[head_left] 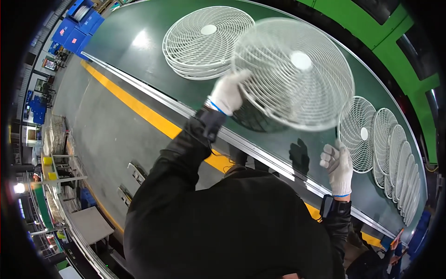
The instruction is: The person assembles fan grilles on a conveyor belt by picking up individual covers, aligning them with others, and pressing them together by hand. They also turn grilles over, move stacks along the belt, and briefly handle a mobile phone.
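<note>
A white wire fan grille (274,88) with a solid round centre is tilted above the green belt, its wires smeared by motion. My left hand (226,95), in a white glove, grips its left rim. Just below the grille's lower right edge is my right hand (338,167), also gloved, with loosely curled fingers and nothing visible in them. It is nearest to a row of overlapping grilles (364,153) leaning along the belt's right part. Farther left lies a small stack of similar grilles (204,46).
The green conveyor belt (125,56) has a metal rail (158,90) along its near side. Green machinery (371,32) borders the far side. Blue bins (76,32) stand beyond the left end. A yellow floor line (134,107) runs beside the belt. Part of another person (371,260) shows at lower right.
</note>
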`<state>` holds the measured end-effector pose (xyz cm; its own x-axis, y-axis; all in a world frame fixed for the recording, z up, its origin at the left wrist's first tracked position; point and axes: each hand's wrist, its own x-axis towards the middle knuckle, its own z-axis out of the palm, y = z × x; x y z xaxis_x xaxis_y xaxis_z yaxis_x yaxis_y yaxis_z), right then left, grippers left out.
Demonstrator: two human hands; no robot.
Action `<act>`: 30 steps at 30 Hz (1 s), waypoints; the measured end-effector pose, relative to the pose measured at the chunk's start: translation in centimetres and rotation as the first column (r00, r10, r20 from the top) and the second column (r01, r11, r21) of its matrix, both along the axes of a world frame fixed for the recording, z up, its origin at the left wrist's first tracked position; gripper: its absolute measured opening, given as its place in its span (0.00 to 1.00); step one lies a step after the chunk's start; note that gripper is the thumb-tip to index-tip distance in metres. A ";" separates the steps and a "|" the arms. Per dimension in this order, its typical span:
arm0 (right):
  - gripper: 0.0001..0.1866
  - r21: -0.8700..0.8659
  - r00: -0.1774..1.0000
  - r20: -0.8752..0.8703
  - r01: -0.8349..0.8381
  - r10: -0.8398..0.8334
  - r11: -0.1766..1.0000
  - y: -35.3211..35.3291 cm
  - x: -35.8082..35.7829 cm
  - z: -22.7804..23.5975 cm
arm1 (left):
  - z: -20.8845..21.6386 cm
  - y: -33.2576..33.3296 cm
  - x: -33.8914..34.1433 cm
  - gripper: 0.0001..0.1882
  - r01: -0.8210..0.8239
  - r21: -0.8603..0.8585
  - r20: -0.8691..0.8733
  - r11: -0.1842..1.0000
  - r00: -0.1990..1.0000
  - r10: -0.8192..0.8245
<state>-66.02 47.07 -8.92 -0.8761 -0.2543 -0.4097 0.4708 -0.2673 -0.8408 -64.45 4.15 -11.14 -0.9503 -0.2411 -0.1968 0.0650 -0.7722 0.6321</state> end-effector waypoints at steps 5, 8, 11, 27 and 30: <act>0.13 0.140 0.998 0.046 0.039 -0.046 0.989 10.6 3.8 -12.5 | -6.1 -6.7 -1.3 0.23 -0.252 -0.016 -0.039 0.968 0.967 0.251; 0.11 0.283 0.988 0.125 0.051 -0.089 0.958 11.8 4.9 -16.6 | -7.8 -10.5 -3.4 0.23 -0.343 0.161 0.134 0.925 0.937 0.324; 0.12 0.291 0.980 0.154 0.079 -0.128 0.954 12.6 5.1 -21.4 | -12.8 -13.8 -4.5 0.23 -0.480 -0.033 0.065 0.876 0.874 0.481; 0.14 0.545 0.994 0.089 -0.103 0.065 0.832 8.1 8.1 -20.8 | -11.7 -15.6 -1.9 0.22 -0.224 -0.391 0.342 0.893 0.865 0.367; 0.15 0.591 0.994 0.071 -0.106 0.079 0.799 8.0 8.6 -20.4 | -11.9 -14.1 -2.5 0.24 -0.204 -0.540 0.399 0.817 0.792 0.462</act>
